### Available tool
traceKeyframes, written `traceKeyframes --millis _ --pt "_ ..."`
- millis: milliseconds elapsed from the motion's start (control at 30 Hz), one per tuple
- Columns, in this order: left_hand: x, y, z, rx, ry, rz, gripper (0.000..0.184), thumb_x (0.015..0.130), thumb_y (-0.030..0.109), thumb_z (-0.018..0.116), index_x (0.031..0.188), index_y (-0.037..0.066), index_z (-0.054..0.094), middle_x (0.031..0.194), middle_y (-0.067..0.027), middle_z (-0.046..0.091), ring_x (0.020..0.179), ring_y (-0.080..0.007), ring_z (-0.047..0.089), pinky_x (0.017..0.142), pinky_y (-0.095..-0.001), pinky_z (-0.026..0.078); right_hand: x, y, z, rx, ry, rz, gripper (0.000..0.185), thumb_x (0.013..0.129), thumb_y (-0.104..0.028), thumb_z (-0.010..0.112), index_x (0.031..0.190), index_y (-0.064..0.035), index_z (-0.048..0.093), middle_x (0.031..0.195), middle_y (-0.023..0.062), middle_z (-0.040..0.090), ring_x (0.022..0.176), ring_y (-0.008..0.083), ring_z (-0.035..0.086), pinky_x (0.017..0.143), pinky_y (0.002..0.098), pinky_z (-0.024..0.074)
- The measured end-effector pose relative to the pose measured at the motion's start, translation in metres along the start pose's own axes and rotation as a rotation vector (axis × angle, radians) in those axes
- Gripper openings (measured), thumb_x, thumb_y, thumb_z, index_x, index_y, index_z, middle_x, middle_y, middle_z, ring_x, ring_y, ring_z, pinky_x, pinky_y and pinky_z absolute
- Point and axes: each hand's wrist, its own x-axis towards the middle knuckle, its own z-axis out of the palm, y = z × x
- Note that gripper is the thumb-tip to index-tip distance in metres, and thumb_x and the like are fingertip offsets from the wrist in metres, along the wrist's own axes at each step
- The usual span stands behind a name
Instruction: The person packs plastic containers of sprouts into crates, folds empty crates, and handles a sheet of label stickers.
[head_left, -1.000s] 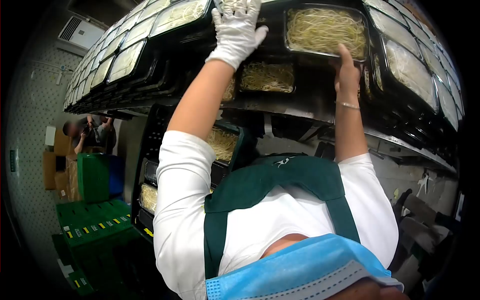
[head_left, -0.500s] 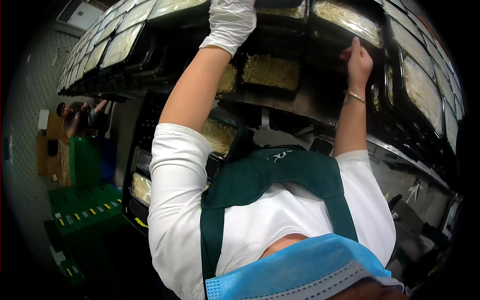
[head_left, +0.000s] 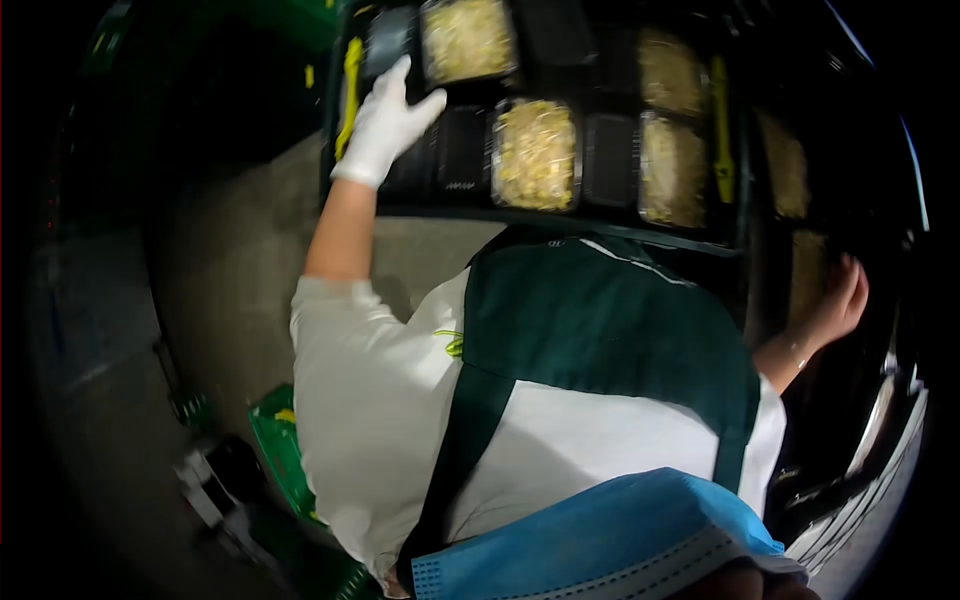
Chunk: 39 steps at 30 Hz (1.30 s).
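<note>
My left hand (head_left: 385, 130), in a white glove, reaches over the left end of a black crate (head_left: 600, 222) with yellow handles. Its thumb and forefinger are spread, and it holds nothing. Beside it, inside the crate, lie film-wrapped packs of sprouts: one pack (head_left: 468, 40) just right of the fingers and another pack (head_left: 536, 155) nearer my body. Two more packs sit toward the right side. My bare right hand (head_left: 838, 300) is off to the right, beside dark trays, its fingers somewhat blurred but extended, with nothing visible in them.
Black trays (head_left: 462, 150) stand between the sprout packs. Dim brownish packs (head_left: 782, 165) lie right of the crate. A green crate (head_left: 280, 440) is on the floor at lower left. My green apron (head_left: 610, 320) comes close to the crate's near edge.
My view has turned from the stacked trays to the black crate. My left hand has come away from the stacks and is over the crate; my right hand is now farther right and lower.
</note>
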Motion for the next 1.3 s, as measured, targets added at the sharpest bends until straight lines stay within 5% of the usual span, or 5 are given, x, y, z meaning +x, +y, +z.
traceKeyframes --millis 133,400,900,1200,1300 --pt "0.048 -0.038 0.024 0.162 0.017 -0.184 0.062 0.069 0.047 0.055 0.108 0.0 0.048 0.106 -0.0232 0.051 0.101 -0.0337 0.049 0.086 -0.0372 0.039 -0.042 -0.031 0.148 -0.134 -0.824 0.031 0.024 0.08 -0.016 0.057 0.098 0.0005 0.056 0.087 0.0045 0.058 0.078 0.011 0.054 0.068 0.0214 0.0423" --pt "0.069 0.006 0.057 0.445 0.091 0.7 0.045 0.073 0.018 0.058 0.114 0.005 0.044 0.11 -0.0111 0.05 0.099 -0.0223 0.051 0.081 -0.0291 0.043 -0.148 -0.056 0.204 -0.084 -1.573 -0.144 0.032 0.078 -0.02 0.059 0.099 0.0021 0.052 0.083 0.0126 0.061 0.074 0.0197 0.059 0.067 0.028 0.0468" --pt "-0.053 0.278 0.009 -0.342 -0.018 2.218 0.019 0.066 0.012 0.058 0.084 0.005 0.061 0.088 -0.0063 0.061 0.084 -0.02 0.06 0.072 -0.0286 0.048 -0.1 -0.062 -0.013 0.75 -0.421 0.879 0.053 0.078 -0.043 0.05 0.111 -0.0019 0.046 0.103 0.0103 0.055 0.09 0.018 0.055 0.076 0.03 0.0453" --pt "-0.063 0.379 0.105 -0.415 -0.25 1.803 0.062 0.075 0.023 0.061 0.124 -0.001 0.031 0.119 -0.0192 0.043 0.106 -0.0332 0.046 0.091 -0.035 0.037 -0.005 -0.074 -0.161 0.202 0.754 -0.519 0.048 0.076 -0.014 0.054 0.118 -0.0042 0.032 0.108 0.0095 0.047 0.098 0.0227 0.048 0.076 0.0371 0.0454" --pt "-0.06 0.353 0.1 -0.143 -0.648 1.751 0.06 0.072 0.023 0.062 0.12 -0.001 0.035 0.117 -0.0195 0.041 0.108 -0.0317 0.042 0.089 -0.0352 0.037 0.034 -0.055 -0.19 0.217 0.939 -0.215 0.057 0.078 -0.02 0.056 0.121 -0.0019 0.022 0.102 0.0124 0.05 0.077 0.0241 0.057 0.059 0.0338 0.0496"
